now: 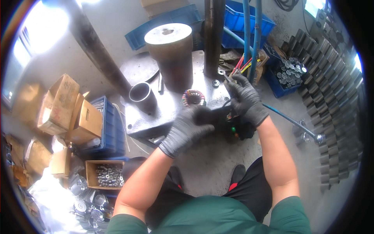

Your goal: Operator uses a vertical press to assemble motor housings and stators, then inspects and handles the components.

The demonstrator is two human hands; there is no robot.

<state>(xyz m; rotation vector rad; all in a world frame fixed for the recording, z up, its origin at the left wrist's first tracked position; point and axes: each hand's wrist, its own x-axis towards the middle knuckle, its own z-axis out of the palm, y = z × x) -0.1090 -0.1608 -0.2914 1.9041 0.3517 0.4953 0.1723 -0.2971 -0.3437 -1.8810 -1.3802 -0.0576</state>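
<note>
My left hand, in a dark grey glove, reaches over the near edge of the metal table. Its thumb stands apart to the right and its fingertips are blurred beside a ring-shaped coil with multicoloured windings. Whether they touch the coil is hard to see. Gloved alike, my right hand is closed at the table's right edge, thumb and forefinger pinching a slim metal tool. Red and yellow wires rise just behind it. Dark parts below that hand are too blurred to name.
A thick metal cylinder and a short open tube stand on the table between upright posts. Cardboard boxes and a blue crate are at left. Stacked metal sleeves and a blue bin fill the right.
</note>
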